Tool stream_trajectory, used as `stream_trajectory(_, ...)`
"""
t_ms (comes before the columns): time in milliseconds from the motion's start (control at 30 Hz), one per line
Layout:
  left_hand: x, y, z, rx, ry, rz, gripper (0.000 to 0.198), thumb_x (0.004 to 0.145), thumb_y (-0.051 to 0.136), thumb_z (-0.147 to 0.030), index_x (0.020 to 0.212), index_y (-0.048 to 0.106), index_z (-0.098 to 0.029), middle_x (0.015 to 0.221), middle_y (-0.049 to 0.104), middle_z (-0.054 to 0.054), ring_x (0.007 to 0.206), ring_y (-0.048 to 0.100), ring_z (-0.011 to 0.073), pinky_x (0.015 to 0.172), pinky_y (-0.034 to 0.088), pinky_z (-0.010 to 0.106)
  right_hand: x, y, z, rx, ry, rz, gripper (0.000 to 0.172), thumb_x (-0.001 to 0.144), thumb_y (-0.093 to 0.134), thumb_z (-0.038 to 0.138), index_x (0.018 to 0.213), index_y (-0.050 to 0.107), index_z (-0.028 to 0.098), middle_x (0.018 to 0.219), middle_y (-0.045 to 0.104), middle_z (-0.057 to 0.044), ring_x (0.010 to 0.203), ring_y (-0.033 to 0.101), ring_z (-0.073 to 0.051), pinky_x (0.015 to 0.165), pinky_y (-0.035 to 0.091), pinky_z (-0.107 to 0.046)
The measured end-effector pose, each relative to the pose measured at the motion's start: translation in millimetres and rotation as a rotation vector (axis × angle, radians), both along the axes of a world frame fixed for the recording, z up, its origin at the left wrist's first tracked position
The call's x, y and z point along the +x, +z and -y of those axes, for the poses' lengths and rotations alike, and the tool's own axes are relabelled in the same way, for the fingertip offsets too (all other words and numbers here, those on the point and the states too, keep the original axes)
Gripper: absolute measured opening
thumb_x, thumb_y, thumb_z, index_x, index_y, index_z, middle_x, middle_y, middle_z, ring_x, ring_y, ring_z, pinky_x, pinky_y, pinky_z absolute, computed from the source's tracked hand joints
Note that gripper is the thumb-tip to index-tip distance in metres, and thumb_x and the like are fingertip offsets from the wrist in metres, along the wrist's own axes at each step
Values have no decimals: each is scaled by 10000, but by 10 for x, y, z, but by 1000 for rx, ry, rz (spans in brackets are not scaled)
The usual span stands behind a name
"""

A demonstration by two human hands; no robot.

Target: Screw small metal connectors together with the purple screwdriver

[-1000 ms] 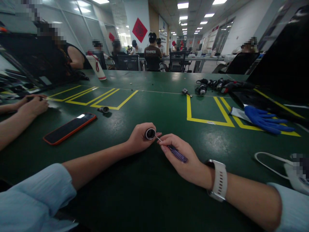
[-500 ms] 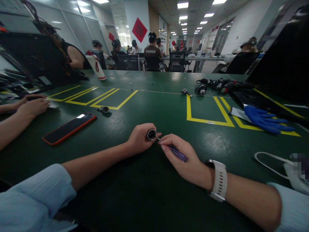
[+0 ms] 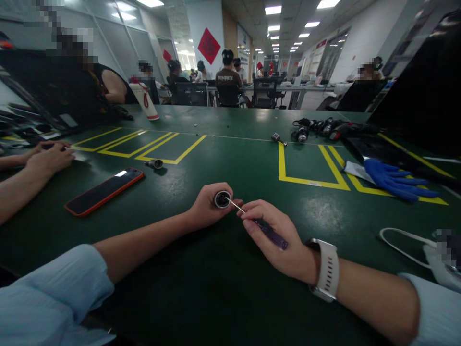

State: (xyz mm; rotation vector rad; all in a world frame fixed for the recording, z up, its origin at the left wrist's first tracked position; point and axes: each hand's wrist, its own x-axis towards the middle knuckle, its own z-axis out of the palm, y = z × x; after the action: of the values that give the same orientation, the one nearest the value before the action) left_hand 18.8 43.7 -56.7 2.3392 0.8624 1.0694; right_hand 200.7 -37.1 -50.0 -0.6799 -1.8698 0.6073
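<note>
My left hand (image 3: 207,209) rests on the green table (image 3: 223,158), fingers wrapped round a small black cylindrical part (image 3: 222,199) whose round open end faces me. My right hand (image 3: 277,235), with a white watch on its wrist, pinches a thin screwdriver (image 3: 264,229) with a purple handle. Its metal tip reaches into the open end of the cylinder. Both forearms lie on the table in light blue rolled-up sleeves.
A phone in a red case (image 3: 104,190) lies to the left, with a small metal part (image 3: 154,164) beyond it. A co-worker's hands (image 3: 46,156) work at far left. A blue glove (image 3: 396,179), several black parts (image 3: 317,129), a white cup (image 3: 144,100) and a white cable (image 3: 403,240) are around.
My right hand has slid slightly back to the right along the screwdriver, baring more of its metal shaft. My left hand and the cylinder have hardly moved.
</note>
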Motion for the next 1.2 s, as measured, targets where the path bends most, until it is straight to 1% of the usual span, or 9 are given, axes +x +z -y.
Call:
stream_trajectory(167, 10, -5, 9, 37, 20, -33, 198, 717, 672, -268, 724, 505, -160, 659, 532, -25, 574, 486, 92, 536, 402, 210, 14, 56, 11, 75, -69, 43, 124, 901, 480, 137, 932, 565, 222, 869, 628, -43, 813, 604, -173, 713, 515, -348)
stream_trajectory(233, 28, -28, 11, 37, -14, -77, 205, 708, 655, -239, 829, 508, -165, 744, 557, -7, 628, 519, 109, 569, 430, 226, -3, 45, -18, 89, -127, 91, 104, 879, 522, 139, 935, 555, 220, 945, 630, -62, 879, 599, -192, 759, 510, -371)
stream_trajectory(367, 70, -64, 26, -6, -153, -160, 455, 681, 584, -114, 1104, 430, -175, 1015, 576, 65, 884, 584, 176, 739, 494, 294, -53, -15, -115, 99, -192, 210, 235, 772, 634, 125, 943, 503, 217, 1072, 587, -103, 1016, 554, -255, 833, 490, -440)
stream_trajectory(533, 95, -46, 60, -61, -214, -207, 625, 713, 514, -45, 1286, 304, -179, 1216, 521, 125, 1128, 529, 217, 946, 452, 370, -67, -56, -195, 152, -185, 315, 205, 785, 541, 59, 912, 488, 210, 999, 585, -91, 963, 550, -238, 811, 490, -418)
stream_trajectory(633, 94, -56, 47, 38, -176, -244, 645, 735, 518, -53, 1323, 292, -192, 1257, 497, 132, 1189, 482, 242, 1000, 411, 425, -22, -56, -253, 223, -195, 336, 185, 786, 530, 66, 894, 481, 208, 977, 584, -92, 919, 553, -227, 777, 495, -392)
stream_trajectory(700, 89, -72, 26, 162, -56, -237, 657, 752, 569, -116, 1340, 282, -184, 1290, 457, 156, 1229, 425, 282, 1032, 360, 487, 60, -50, -345, 272, -274, 319, 190, 780, 531, 74, 884, 470, 221, 985, 584, -84, 924, 558, -224, 780, 492, -387)
stream_trajectory(800, 79, -87, -3, 214, 91, -255, 693, 772, 610, -212, 1368, 257, -177, 1337, 394, 179, 1262, 364, 320, 1044, 316, 543, 293, -36, -587, 298, -562, 306, 181, 767, 546, 100, 848, 452, 232, 952, 579, -68, 899, 555, -224, 799, 469, -393)
stream_trajectory(1000, 79, -44, 15, 122, -22, -382, 518, 829, 568, -244, 1307, 377, -189, 1296, 450, 141, 1212, 421, 281, 1010, 377, 499, 981, -88, -1073, 222, -967, 218, 197, 720, 506, 84, 795, 399, 232, 904, 508, -106, 926, 468, -309, 799, 377, -514)
stream_trajectory(1200, 98, 0, 69, 112, -67, -452, 353, 852, 542, -226, 1195, 487, -164, 1239, 494, 116, 1149, 470, 239, 972, 423, 437, 1417, -310, -1239, 168, -1089, 221, 244, 669, 520, 57, 716, 363, 237, 810, 486, -86, 882, 463, -307, 775, 364, -520)
